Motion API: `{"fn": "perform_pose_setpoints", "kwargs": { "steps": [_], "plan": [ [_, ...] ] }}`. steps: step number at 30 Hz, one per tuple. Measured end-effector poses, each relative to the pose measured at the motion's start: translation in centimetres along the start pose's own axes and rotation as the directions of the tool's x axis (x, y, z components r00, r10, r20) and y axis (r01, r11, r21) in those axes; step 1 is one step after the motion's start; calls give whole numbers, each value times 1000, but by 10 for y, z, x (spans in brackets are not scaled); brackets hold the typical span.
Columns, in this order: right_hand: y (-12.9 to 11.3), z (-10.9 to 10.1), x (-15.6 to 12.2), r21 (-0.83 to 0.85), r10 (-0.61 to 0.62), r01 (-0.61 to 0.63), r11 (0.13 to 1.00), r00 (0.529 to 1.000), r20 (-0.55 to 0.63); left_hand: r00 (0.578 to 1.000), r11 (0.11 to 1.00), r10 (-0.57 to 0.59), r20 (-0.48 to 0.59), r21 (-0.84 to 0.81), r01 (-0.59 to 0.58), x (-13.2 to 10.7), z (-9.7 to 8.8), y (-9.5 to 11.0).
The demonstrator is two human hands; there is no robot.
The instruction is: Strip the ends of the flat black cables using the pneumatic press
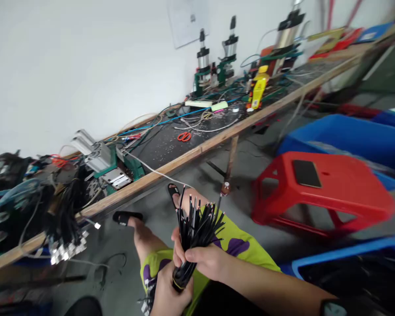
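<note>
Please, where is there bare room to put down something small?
The red stool, right of the dark flat object; also the bench top between orange scissors and grey-green machine, though it is littered. Black cables crowd the bench at picture left.

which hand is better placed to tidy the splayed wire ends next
Probably the right hand: it grips the black wire bundle higher up, nearer the splayed ends, while the left hand holds lower down, by the yellow band.
</note>
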State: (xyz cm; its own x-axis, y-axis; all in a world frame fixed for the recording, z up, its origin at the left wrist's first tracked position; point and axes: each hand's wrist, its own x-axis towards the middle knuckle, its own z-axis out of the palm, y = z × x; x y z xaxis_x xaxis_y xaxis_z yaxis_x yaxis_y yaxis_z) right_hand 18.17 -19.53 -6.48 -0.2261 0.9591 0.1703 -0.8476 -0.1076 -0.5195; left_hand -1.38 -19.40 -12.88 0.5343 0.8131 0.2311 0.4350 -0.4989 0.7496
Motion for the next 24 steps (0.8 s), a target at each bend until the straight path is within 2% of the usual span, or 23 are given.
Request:
{"fn": "perform_pose_setpoints", "kwargs": {
  "steps": [5, 9, 13, 18, 24],
  "plan": [
    [4, 3, -7, -12, -27, 25, 1000, 991, -132, 995, 1000, 20, 99, 1, -20, 6, 0, -7],
    [-1, 5, -13, 1, -46, 46, 999, 985, -165, 984, 998, 48, 174, 26, -54, 10, -6, -4],
    [-5, -2, -25, 9, -87, 90, 996, 980, -181, 970, 993, 93, 227, 49, -107, 13, 3, -5],
    [-13, -17, -32, 64, -103, 112, 992, 986, -130, 974, 985, 64, 219, 140, -96, 6, 22, -5],
    [-39, -33, -22, 118, -162, 173, 978, 982, -101, 993, 947, 9, 114, 317, -45, 3, 33, -5]
  ]
}}
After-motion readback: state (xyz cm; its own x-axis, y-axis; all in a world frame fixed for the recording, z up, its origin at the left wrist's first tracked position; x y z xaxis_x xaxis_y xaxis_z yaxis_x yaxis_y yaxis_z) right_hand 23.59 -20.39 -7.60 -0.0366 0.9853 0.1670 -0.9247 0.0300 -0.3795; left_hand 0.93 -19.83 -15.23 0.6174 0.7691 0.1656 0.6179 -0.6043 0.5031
